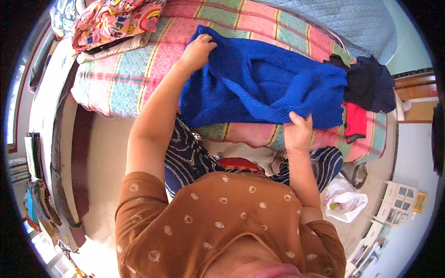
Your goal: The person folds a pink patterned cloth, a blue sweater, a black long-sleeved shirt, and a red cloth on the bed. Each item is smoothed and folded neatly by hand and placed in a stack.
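Note:
A blue ribbed knit garment lies spread, with some folds, over a plaid bedspread before me. At its upper left corner, my left hand has its fingers curled on the knit. My right hand pinches the garment's near edge, toward the right, between thumb and fingers. A twisted fold of the knit runs across the middle of the garment between my hands.
Pink printed fabric lies on folded beige cloth at the upper left. Dark clothing and a red cloth lie right of the garment. A white plastic bag stands on the floor at my right.

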A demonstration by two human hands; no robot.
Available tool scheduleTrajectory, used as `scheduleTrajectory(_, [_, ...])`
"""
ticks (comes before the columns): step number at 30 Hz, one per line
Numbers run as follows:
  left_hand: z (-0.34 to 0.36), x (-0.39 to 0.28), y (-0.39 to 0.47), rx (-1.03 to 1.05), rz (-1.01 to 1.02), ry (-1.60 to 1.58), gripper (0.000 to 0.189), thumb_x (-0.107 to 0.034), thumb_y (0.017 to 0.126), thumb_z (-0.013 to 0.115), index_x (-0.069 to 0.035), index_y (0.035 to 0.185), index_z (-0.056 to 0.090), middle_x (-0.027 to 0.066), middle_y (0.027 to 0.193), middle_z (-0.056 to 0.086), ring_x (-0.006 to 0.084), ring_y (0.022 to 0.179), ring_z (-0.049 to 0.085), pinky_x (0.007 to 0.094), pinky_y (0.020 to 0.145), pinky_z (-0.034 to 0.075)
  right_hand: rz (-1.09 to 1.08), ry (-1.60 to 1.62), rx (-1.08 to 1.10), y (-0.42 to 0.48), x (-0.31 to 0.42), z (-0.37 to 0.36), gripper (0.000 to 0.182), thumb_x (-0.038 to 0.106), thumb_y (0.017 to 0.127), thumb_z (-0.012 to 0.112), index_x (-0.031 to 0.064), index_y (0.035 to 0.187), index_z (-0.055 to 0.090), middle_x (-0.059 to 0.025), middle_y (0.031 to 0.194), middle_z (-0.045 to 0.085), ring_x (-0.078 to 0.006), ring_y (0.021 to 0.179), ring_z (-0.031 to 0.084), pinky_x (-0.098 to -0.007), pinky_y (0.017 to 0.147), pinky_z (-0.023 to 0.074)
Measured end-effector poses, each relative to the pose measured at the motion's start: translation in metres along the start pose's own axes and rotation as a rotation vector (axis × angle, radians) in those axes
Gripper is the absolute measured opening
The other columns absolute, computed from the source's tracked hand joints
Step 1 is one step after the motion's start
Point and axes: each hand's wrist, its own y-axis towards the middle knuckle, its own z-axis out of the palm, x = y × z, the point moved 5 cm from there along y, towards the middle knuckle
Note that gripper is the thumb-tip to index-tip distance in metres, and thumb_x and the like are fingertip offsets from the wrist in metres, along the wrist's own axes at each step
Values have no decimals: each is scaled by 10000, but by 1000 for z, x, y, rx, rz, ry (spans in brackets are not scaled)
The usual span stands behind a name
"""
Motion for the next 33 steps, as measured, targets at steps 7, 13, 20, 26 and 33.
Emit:
scheduleTrajectory(7, [-69,-39,7,-223,25,-44,146,-36,782,564,-35,875,676,136,977,613,330,1042,576,414,879,515,-348,-102,-97,-32,42,-2,662,-62,800,571,63,1429,406,-90,1378,507,-265,1270,481,-482,1109,343])
scheduleTrajectory(13, [-34,-25,-26,309,-110,96,180,-27,755,573,-57,903,671,119,997,628,330,1070,580,457,950,472,-463,-304,-95,-63,39,-8,631,-128,823,572,40,1412,423,-100,1366,512,-227,1223,506,-406,1101,356])
scheduleTrajectory(20, [-37,-69,-27,327,81,-13,563,-97,682,753,-139,1231,637,101,1304,569,310,1254,493,572,1107,307,-496,-432,-75,-66,31,-9,453,-68,847,632,13,1286,555,-93,1262,597,-213,1164,554,-371,1038,412])
scheduleTrajectory(26, [-11,-74,-21,488,59,-171,330,-174,847,637,-71,1159,671,161,1260,621,338,1207,554,433,1091,370,-708,-1560,563,-42,-6,-10,271,4,740,662,4,1010,672,-162,1126,664,-353,1064,618,-451,964,473])
scheduleTrajectory(33, [-8,-136,-1,127,186,-298,552,-395,859,682,-87,1311,601,236,1484,407,388,1406,346,522,1126,299,-472,-1185,113,66,20,-42,265,-39,770,591,79,995,665,-139,1193,643,-331,1088,621,-431,902,517])
